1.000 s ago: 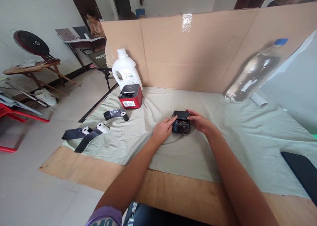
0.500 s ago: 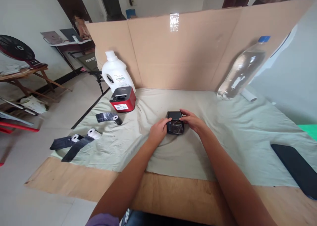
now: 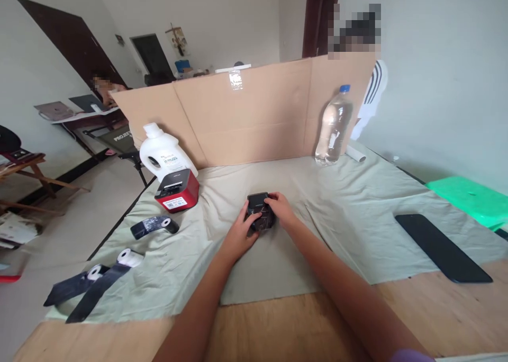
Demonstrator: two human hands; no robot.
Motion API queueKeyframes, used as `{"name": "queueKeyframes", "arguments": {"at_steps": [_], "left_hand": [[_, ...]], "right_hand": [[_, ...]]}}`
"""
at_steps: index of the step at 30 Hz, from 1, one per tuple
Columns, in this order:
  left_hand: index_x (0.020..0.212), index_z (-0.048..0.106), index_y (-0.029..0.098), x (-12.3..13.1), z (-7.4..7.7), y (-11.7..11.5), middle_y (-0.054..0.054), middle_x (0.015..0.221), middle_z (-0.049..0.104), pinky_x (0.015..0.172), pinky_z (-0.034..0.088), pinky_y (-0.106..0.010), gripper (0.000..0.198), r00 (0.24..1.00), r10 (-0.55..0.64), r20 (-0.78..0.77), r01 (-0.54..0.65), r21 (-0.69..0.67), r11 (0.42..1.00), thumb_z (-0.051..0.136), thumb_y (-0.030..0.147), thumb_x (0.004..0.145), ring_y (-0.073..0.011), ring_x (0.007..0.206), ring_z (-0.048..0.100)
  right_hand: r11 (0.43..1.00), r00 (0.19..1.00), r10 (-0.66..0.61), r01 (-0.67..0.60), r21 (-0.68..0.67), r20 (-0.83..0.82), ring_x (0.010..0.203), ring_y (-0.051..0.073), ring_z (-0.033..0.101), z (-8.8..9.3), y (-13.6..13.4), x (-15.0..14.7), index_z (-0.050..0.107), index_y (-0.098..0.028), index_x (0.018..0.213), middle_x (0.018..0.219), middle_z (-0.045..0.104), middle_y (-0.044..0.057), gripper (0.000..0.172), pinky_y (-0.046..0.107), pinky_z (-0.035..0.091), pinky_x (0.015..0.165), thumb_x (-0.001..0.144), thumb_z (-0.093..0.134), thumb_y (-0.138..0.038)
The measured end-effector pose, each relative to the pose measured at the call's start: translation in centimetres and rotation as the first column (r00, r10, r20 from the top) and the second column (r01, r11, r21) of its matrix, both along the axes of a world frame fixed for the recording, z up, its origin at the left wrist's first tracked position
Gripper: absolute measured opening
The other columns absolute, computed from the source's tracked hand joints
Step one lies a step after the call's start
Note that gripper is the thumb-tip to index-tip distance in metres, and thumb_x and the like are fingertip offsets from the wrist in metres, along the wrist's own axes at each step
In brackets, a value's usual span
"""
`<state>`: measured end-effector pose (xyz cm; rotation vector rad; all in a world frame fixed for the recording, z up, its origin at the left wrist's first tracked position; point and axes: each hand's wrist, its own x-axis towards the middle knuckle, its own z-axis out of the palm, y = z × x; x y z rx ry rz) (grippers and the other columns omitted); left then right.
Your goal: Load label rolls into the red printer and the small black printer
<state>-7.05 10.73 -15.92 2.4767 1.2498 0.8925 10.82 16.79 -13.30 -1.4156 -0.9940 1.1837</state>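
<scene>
A small black portable printer (image 3: 262,222) sits in the middle of the cloth, its flat dark top facing up. My left hand (image 3: 238,234) is closed around its left side, the thumb lying across the front. At its upper right edge, my right hand (image 3: 280,208) grips with the fingertips, partly covering that corner. To the left is a red and black receipt printer (image 3: 177,192) with a white label. Nearer to me lie a dark, part-unrolled paper roll (image 3: 153,226) and two more paper rolls (image 3: 129,258) with black strips trailing out.
A white detergent jug (image 3: 164,153) and a water bottle (image 3: 334,129) stand before a cardboard screen (image 3: 246,118). A white tube (image 3: 356,153) lies by the bottle. On the right are a dark phone (image 3: 442,248) and a green stool (image 3: 468,195). Other people are behind the screen.
The head view has shifted, so everything on the table appears lower and further left. My left thumb has moved onto the portable printer's front; both hands stay on it.
</scene>
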Motion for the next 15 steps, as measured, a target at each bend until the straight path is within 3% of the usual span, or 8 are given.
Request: {"name": "queueKeyframes", "arguments": {"at_steps": [5, 8, 11, 15], "left_hand": [[0.124, 0.060, 0.023, -0.3, -0.2, 0.3, -0.015, 0.160, 0.030, 0.109, 0.048, -0.045, 0.041, 1.000, -0.009, -0.008, 0.010, 0.048, 0.999, 0.067, 0.016, 0.084, -0.0290, 0.138, 0.047], [0.122, 0.061, 0.023, 0.4, 0.6, 0.6, -0.014, 0.158, 0.034, 0.106, 0.050, -0.043, 0.038, 1.000, -0.028, -0.006, 0.029, 0.084, 0.996, 0.064, 0.016, 0.085, -0.0278, 0.135, 0.052], [0.124, 0.061, 0.025, 3.1, 2.1, 1.9, -0.012, 0.157, 0.037, 0.106, 0.050, -0.042, 0.039, 0.998, -0.064, 0.000, 0.063, 0.137, 0.989, 0.064, 0.017, 0.086, -0.0269, 0.134, 0.053], [0.124, 0.063, 0.025, 10.5, 4.0, 6.0, -0.012, 0.155, 0.041, 0.105, 0.051, -0.041, 0.041, 0.989, -0.148, 0.024, 0.141, 0.184, 0.973, 0.068, 0.020, 0.083, -0.0272, 0.129, 0.056]], "right_hand": [[0.995, 0.997, -0.064, 0.066, 0.074, -0.032, 0.102, 0.023, 0.065, -0.4, -1.6, -2.0, 0.069, -0.020, 0.094, 0.106, 0.073, 0.007, 0.030, 0.034, 0.048, 0.095, 0.083, 0.050, -0.039], [0.981, 0.997, -0.063, 0.070, 0.181, -0.049, 0.105, 0.024, 0.065, -0.1, -1.7, -1.2, 0.072, -0.020, 0.098, 0.109, 0.074, 0.007, 0.035, 0.036, 0.046, 0.098, 0.083, 0.049, -0.043], [0.953, 0.993, -0.117, 0.122, 0.276, -0.032, 0.112, 0.025, 0.062, 0.9, -0.6, 2.6, 0.075, -0.021, 0.099, 0.114, 0.072, 0.006, 0.036, 0.037, 0.043, 0.103, 0.081, 0.054, -0.044], [0.929, 0.979, -0.204, 0.186, 0.321, 0.023, 0.108, 0.026, 0.062, 2.6, 2.2, 10.9, 0.076, -0.019, 0.088, 0.102, 0.074, 0.006, 0.037, 0.037, 0.045, 0.100, 0.081, 0.055, -0.048]]}}
